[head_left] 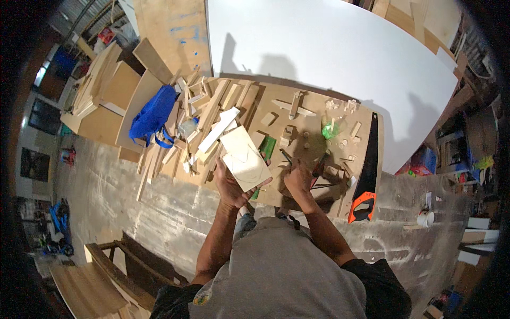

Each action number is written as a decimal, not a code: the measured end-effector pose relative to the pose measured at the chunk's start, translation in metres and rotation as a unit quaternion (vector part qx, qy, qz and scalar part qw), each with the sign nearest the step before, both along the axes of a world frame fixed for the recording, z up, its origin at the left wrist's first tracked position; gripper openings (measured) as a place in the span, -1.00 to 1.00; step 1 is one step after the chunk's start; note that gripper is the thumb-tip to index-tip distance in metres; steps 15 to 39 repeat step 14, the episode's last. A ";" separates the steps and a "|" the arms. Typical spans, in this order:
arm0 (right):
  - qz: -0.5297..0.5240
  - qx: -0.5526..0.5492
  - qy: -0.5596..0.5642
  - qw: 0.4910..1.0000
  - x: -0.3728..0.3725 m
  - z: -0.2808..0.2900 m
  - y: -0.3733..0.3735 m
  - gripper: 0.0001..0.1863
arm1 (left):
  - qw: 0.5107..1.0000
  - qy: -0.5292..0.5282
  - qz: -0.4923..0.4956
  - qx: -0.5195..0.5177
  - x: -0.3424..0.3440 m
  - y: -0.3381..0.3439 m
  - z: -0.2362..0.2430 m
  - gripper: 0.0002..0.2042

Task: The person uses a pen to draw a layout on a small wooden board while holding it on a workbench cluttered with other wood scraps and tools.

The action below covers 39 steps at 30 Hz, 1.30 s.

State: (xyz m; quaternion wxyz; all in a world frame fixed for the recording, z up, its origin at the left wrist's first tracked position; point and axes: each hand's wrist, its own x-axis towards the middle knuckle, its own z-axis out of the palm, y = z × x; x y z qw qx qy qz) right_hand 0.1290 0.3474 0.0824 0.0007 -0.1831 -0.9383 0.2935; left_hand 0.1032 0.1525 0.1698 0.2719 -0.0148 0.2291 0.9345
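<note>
My left hand point(232, 189) holds a pale rectangular wooden board point(247, 162), its fingers wrapped under and around the lower edge. Faint drawn lines, some curved, show on the board's face. Over the table, my right hand point(298, 178) has its fingers curled together. A slim dark stick-like thing point(286, 155) shows at those fingertips; whether it is gripped, I cannot tell. Just right of this hand lies a red and black hand tool point(320, 166), partly in shadow. A green strip point(268, 146) sits beyond the board, partly covered.
The worktable point(329, 204) bears a handsaw point(367, 159) with an orange handle at its right edge. A wooden toy-like plane point(294, 106), small blocks and a green transparent object point(330, 130) lie farther back. Wood strips point(218, 101) and a blue bag point(154, 114) crowd the left.
</note>
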 end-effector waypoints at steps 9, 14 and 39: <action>-0.134 0.233 0.197 0.943 0.136 -0.054 0.124 -0.64 | 0.997 0.015 -0.027 0.064 0.021 0.013 0.016 -0.07; -0.255 0.210 -0.010 0.944 0.207 -0.054 0.149 -0.55 | 0.995 0.005 -0.079 0.057 0.017 0.022 0.007 -0.09; -0.255 0.210 -0.010 0.944 0.207 -0.054 0.149 -0.55 | 0.995 0.005 -0.079 0.057 0.017 0.022 0.007 -0.09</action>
